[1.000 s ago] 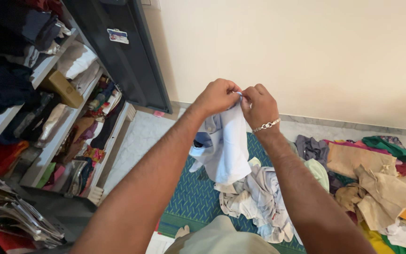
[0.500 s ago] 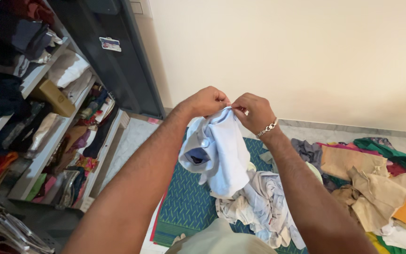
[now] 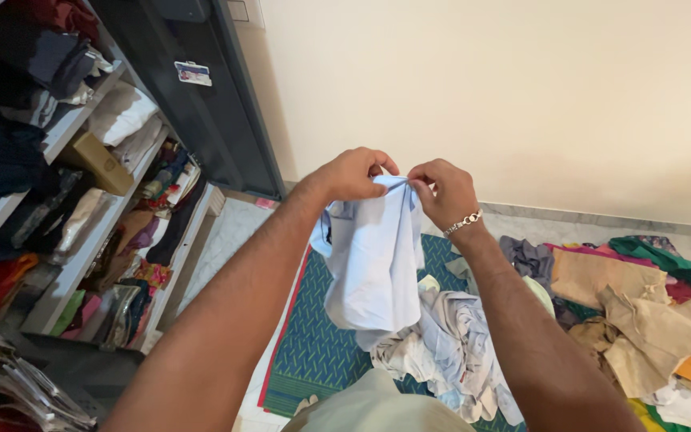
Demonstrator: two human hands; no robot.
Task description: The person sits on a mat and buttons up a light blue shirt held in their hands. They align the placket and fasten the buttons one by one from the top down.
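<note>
A pale blue shirt (image 3: 373,256) hangs in front of me, held up by its top edge. My left hand (image 3: 349,174) pinches the cloth at the upper left. My right hand (image 3: 444,190), with a silver bracelet at the wrist, pinches it a little to the right. The shirt's lower end drops onto a heap of whitish crumpled clothes (image 3: 445,344) lying on a green patterned mat (image 3: 313,336).
An open dark wardrobe (image 3: 81,176) at the left has shelves stuffed with clothes and a cardboard box (image 3: 101,160). Its door (image 3: 201,96) stands open against the cream wall. A spread of tan, green, pink and yellow garments (image 3: 641,312) covers the floor at the right.
My hands have drawn slightly apart along the shirt's top edge, and the bunched shirt has opened out and hangs longer and flatter than before.
</note>
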